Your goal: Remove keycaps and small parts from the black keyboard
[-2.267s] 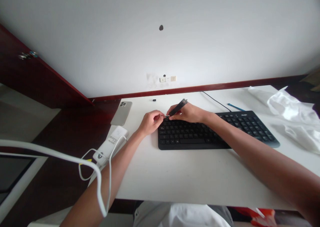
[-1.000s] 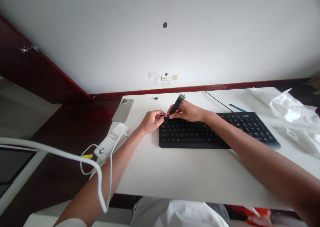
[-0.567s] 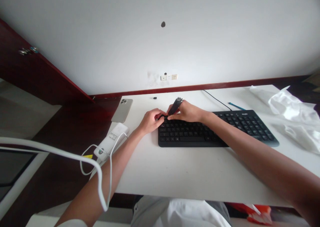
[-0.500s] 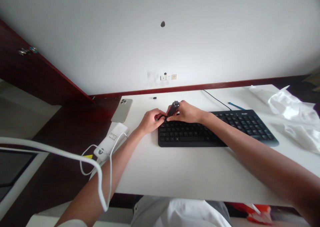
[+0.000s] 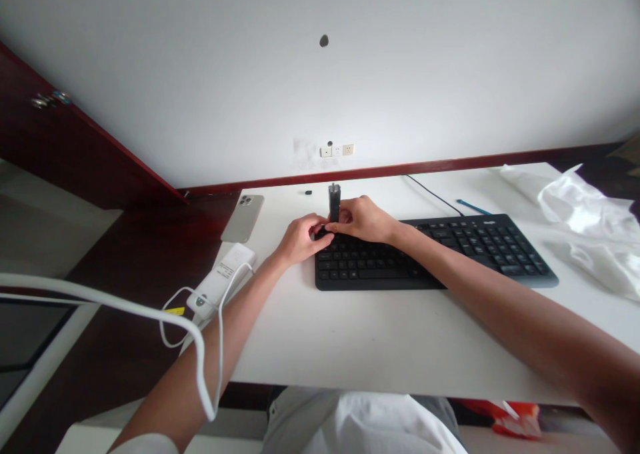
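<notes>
A black keyboard [image 5: 375, 274] lies on the white table, its upper left corner under my hands. My right hand [image 5: 367, 219] grips a black stick-shaped tool [image 5: 335, 204] that stands nearly upright over that corner. The tool's lower end is hidden by my fingers, so its kind does not show. Close beside it, my left hand [image 5: 301, 238] is closed, thumb and index finger drawn together at the keyboard's upper left keys. Whatever sits between those left fingers is hidden.
On the left are a phone [image 5: 243, 217] and a white power strip [image 5: 225, 275] with a white cable [image 5: 200, 361] looping over my left forearm. A small black piece [image 5: 309, 193] lies at the back. A blue stick [image 5: 473, 207] and white plastic bags [image 5: 590, 201] are on the right.
The black tool has swung from a rightward lean to nearly upright, shifting slightly left with my right hand. My left hand stays at the keyboard corner.
</notes>
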The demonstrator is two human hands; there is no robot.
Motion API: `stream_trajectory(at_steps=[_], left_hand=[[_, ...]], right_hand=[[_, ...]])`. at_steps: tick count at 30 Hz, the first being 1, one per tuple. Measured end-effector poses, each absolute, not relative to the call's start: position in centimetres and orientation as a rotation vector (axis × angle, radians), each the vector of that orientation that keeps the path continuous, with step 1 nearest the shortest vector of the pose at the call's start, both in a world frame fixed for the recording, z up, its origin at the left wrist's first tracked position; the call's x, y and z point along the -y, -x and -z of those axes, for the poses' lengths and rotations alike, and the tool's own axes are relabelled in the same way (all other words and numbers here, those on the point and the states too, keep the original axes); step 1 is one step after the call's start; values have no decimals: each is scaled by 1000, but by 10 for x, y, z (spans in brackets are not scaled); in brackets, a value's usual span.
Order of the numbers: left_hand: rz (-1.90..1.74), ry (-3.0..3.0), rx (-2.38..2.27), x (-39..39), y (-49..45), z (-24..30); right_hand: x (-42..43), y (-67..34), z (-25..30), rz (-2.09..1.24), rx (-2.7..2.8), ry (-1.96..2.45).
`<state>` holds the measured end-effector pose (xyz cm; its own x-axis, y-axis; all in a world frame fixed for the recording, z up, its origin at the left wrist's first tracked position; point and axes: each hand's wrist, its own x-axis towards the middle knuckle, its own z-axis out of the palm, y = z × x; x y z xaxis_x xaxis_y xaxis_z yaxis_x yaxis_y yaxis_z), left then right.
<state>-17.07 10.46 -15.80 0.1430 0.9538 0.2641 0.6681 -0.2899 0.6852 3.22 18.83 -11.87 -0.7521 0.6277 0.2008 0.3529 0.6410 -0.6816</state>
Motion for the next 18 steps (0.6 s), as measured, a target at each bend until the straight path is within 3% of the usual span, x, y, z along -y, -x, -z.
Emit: stream_trajectory(at_steps=[18], left_hand=[[-955, -1998, -1556, -108, 174, 159]], right_hand=[[-193, -39, 103, -1106, 2416, 487]])
